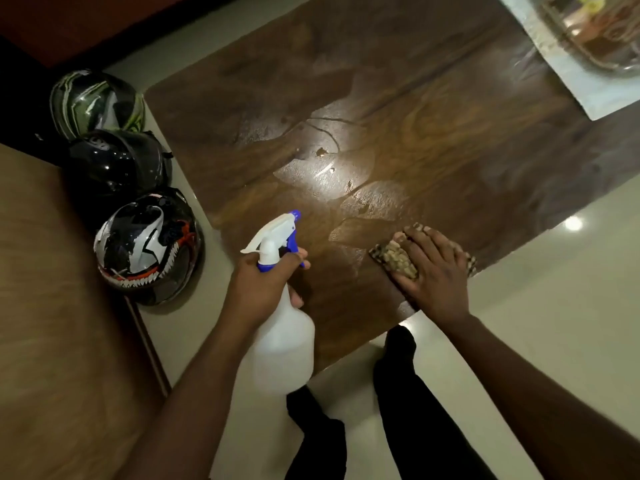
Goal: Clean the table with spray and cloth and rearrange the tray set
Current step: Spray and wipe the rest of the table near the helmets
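Note:
A dark wooden table (398,98) fills the middle of the view, its surface wet and streaked near the centre. My left hand (266,285) grips the neck of a white spray bottle (282,348) with a blue trigger, its nozzle pointing over the table's near edge. My right hand (433,271) lies flat with straight fingers on a brown patterned cloth (398,259), pressing it onto the table near the front edge. A tray (595,32) with blurred items rests on a pale mat (568,84) at the far right corner.
Three motorcycle helmets stand on the floor left of the table: a green one (95,102), a black one (117,164) and a white, red and black one (149,247). A wooden surface (62,306) lies at the left. My legs (398,393) are below the table edge on a pale tiled floor.

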Tool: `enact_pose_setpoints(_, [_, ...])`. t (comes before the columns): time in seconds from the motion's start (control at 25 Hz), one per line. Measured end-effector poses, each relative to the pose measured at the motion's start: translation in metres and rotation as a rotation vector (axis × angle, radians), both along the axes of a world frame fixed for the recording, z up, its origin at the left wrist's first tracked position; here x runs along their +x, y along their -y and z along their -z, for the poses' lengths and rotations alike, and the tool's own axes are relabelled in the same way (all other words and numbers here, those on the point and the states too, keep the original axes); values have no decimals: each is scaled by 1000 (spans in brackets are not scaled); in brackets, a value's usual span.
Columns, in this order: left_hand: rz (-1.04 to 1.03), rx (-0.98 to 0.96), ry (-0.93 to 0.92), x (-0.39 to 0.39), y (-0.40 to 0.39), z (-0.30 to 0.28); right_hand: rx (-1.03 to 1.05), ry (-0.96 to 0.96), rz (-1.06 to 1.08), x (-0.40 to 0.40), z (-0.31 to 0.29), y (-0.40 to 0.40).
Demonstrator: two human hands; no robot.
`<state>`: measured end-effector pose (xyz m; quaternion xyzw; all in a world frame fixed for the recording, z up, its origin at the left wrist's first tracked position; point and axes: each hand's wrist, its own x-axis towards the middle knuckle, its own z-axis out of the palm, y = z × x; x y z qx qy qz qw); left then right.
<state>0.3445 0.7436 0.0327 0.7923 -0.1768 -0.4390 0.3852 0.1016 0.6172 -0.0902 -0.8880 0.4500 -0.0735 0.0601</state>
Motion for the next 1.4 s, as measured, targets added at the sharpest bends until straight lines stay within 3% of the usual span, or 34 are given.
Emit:
enact_pose_setpoints(0.36, [-326,-120,289,-45,54,-15,166,268,-283,27,-46,6])
enact_pose_setpoints(0.56, [-325,-243,425,-46,83,-78,202,343,-262,9,-120,37])
enact_pose_setpoints(0.68, [-265,-217,506,-48,105,-101,186,379,-306,-1,-161,57])
enact_pose_setpoints(0.84, [-193,-318,557,-78,168,-159,124,413,-271,-30,-212,99])
enact_pose_setpoints(0.96, [-188,-438,543,-111,232,-203,76,397,-248,-59,-251,143])
enact_pose_setpoints(1.08, [-234,-436,541,-137,275,-201,15,360,-217,-92,-272,185])
enact_pose_setpoints(1.2, [-227,-565,605,-162,339,-191,-29,352,-182,-114,-287,237])
enact_pose_setpoints(1.4, [-70,-605,344,-232,478,-251,-204,320,-174,-177,-326,348])
